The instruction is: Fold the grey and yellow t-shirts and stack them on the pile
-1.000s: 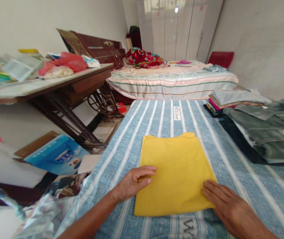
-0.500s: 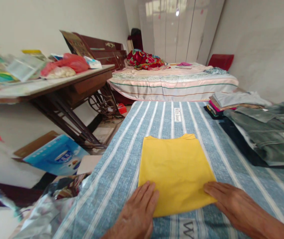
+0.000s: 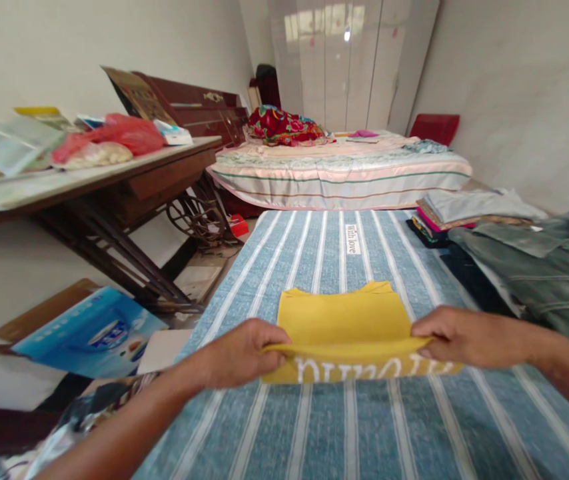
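A yellow T-shirt (image 3: 344, 320), folded to a near rectangle, lies on the blue-and-white striped bedsheet (image 3: 299, 427). Its near part is lifted and bent, so white lettering shows upside down along the lower flap. My left hand (image 3: 252, 350) pinches the raised fold at its left end. At the right end, my right hand (image 3: 452, 337) grips the same fold between thumb and fingers. The far edge of the shirt, with its neckline, still rests on the sheet.
Dark grey jeans-like clothing (image 3: 539, 260) and a stack of folded clothes (image 3: 464, 210) lie on the right. A sewing-machine table (image 3: 164, 167) with bags stands at left, above a blue box (image 3: 99, 333). Another bed (image 3: 344, 173) is beyond.
Both hands lay flat on the shirt's near corners; now they pinch its near part, raised and folded away from me. White lettering has come into sight.
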A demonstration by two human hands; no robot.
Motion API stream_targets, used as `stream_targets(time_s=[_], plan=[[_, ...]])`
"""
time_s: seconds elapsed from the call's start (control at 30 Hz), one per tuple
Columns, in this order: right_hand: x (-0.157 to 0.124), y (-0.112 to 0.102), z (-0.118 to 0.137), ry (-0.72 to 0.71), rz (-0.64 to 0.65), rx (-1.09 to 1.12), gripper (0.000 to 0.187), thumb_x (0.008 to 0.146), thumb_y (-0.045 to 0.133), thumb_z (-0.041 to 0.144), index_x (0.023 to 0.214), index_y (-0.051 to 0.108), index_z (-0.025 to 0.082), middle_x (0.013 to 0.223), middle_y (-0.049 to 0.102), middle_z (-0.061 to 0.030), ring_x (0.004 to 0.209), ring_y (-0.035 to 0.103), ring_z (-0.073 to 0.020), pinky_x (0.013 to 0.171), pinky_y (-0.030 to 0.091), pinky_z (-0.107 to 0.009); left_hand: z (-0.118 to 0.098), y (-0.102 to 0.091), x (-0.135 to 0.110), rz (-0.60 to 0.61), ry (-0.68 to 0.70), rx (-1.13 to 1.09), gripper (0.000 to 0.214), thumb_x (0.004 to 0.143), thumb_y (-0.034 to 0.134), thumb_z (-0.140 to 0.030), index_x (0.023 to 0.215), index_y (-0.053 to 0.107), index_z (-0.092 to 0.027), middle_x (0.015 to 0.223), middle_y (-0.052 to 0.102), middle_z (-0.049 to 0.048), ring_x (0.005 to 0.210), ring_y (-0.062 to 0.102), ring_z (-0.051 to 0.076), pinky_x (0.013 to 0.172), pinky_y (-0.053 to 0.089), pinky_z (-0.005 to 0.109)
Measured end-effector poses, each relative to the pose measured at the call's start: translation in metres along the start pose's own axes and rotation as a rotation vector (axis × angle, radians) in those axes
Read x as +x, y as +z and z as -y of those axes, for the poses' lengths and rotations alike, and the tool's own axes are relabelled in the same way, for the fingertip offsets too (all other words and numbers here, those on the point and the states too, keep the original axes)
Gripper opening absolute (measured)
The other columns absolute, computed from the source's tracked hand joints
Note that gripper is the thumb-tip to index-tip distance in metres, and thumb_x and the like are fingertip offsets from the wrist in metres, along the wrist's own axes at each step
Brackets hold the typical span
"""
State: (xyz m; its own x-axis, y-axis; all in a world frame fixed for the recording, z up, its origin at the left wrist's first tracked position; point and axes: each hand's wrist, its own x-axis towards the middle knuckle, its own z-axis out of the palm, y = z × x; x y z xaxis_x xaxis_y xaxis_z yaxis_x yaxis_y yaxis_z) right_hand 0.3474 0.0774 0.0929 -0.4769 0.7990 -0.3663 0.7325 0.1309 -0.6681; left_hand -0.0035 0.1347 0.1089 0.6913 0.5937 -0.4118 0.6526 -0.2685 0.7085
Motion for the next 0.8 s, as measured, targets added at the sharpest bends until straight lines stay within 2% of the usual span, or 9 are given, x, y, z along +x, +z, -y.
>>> stream_targets(time_s=[0.03, 0.1, 0.17, 0.27, 0.37, 0.5, 0.63, 0.7, 0.8], plan=[[0.016, -0.016, -0.006, -0.013, 0.071, 0.078, 0.026, 0.080, 0.052, 0.039, 0.068, 0.061, 0.017, 0.060, 0.059, 0.0019, 0.054, 0.053, -0.0104, 0.049, 0.039, -0.021, 0.005, -0.015, 0.016, -0.003, -0.017, -0.108, 0.017, 0.074, 0.052, -0.028, 0.074, 0.063, -0.016, 0.066, 0.061, -0.0018, 0.061, 0.056, 0.012, 0.054, 0.039, 0.020], [0.050, -0.038, -0.023, 0.001, 0.077, 0.230, 0.030, 0.075, 0.057, 0.045, 0.073, 0.063, 0.016, 0.065, 0.062, 0.0002, 0.059, 0.055, -0.0115, 0.053, 0.042, -0.022, 0.021, -0.033, 0.047, -0.111, -0.113, -0.291, 0.025, 0.067, 0.061, -0.037, 0.078, 0.063, -0.014, 0.068, 0.062, -0.0001, 0.063, 0.057, 0.013, 0.053, 0.040, 0.021], [0.080, -0.045, -0.044, 0.084, -0.003, 0.364, 0.033, 0.070, 0.063, 0.048, 0.074, 0.063, 0.015, 0.065, 0.064, -0.0012, 0.058, 0.057, -0.0121, 0.051, 0.042, -0.021, 0.039, -0.034, 0.073, -0.287, -0.261, -0.430, 0.033, 0.060, 0.066, -0.038, 0.080, 0.062, -0.013, 0.065, 0.062, 0.0006, 0.061, 0.057, 0.015, 0.051, 0.041, 0.023], [0.104, -0.033, -0.072, 0.196, -0.112, 0.512, 0.035, 0.065, 0.069, 0.045, 0.083, 0.062, 0.016, 0.068, 0.065, -0.0014, 0.056, 0.059, -0.0123, 0.045, 0.040, -0.020, 0.060, -0.021, 0.089, -0.449, -0.382, -0.594, 0.037, 0.055, 0.069, -0.036, 0.083, 0.059, -0.014, 0.067, 0.063, 0.0014, 0.062, 0.058, 0.016, 0.052, 0.044, 0.025], [0.104, -0.017, -0.088, 0.159, -0.138, 0.644, 0.037, 0.061, 0.073, 0.038, 0.089, 0.059, 0.018, 0.074, 0.066, -0.0010, 0.060, 0.061, -0.0129, 0.048, 0.043, -0.021, 0.067, -0.014, 0.085, -0.466, -0.333, -0.680, 0.040, 0.054, 0.072, -0.035, 0.086, 0.057, -0.015, 0.072, 0.066, 0.0017, 0.064, 0.060, 0.015, 0.053, 0.044, 0.024], [0.096, -0.012, -0.090, 0.144, -0.264, 0.715, 0.032, 0.064, 0.071, 0.037, 0.085, 0.057, 0.017, 0.068, 0.065, 0.0008, 0.054, 0.057, -0.0101, 0.045, 0.040, -0.020, 0.067, -0.021, 0.081, -0.475, -0.234, -0.676, 0.039, 0.056, 0.070, -0.035, 0.088, 0.057, -0.017, 0.072, 0.065, 0.0011, 0.063, 0.060, 0.015, 0.053, 0.043, 0.023], [0.104, -0.009, -0.086, 0.249, -0.421, 0.707, 0.036, 0.058, 0.073, 0.040, 0.080, 0.054, 0.018, 0.060, 0.062, 0.0029, 0.048, 0.054, -0.0098, 0.040, 0.036, -0.019, 0.068, -0.023, 0.092, -0.565, -0.225, -0.565, 0.031, 0.058, 0.064, -0.033, 0.083, 0.055, -0.018, 0.061, 0.059, -0.0033, 0.057, 0.056, 0.013, 0.049, 0.041, 0.022], [0.109, -0.005, -0.084, 0.291, -0.469, 0.703, 0.039, 0.055, 0.073, 0.041, 0.079, 0.052, 0.019, 0.058, 0.061, 0.0034, 0.047, 0.054, -0.0103, 0.038, 0.034, -0.020, 0.070, -0.019, 0.096, -0.608, -0.228, -0.494, 0.025, 0.059, 0.061, -0.032, 0.080, 0.053, -0.019, 0.056, 0.055, -0.0057, 0.052, 0.053, 0.012, 0.046, 0.039, 0.021], [0.111, -0.001, -0.083, 0.301, -0.507, 0.691, 0.040, 0.055, 0.072, 0.042, 0.081, 0.052, 0.019, 0.059, 0.061, 0.0032, 0.047, 0.054, -0.0110, 0.037, 0.034, -0.020, 0.074, -0.013, 0.097, -0.673, -0.218, -0.429, 0.028, 0.061, 0.060, -0.033, 0.084, 0.051, -0.020, 0.054, 0.052, -0.0074, 0.051, 0.053, 0.012, 0.044, 0.038, 0.021]])
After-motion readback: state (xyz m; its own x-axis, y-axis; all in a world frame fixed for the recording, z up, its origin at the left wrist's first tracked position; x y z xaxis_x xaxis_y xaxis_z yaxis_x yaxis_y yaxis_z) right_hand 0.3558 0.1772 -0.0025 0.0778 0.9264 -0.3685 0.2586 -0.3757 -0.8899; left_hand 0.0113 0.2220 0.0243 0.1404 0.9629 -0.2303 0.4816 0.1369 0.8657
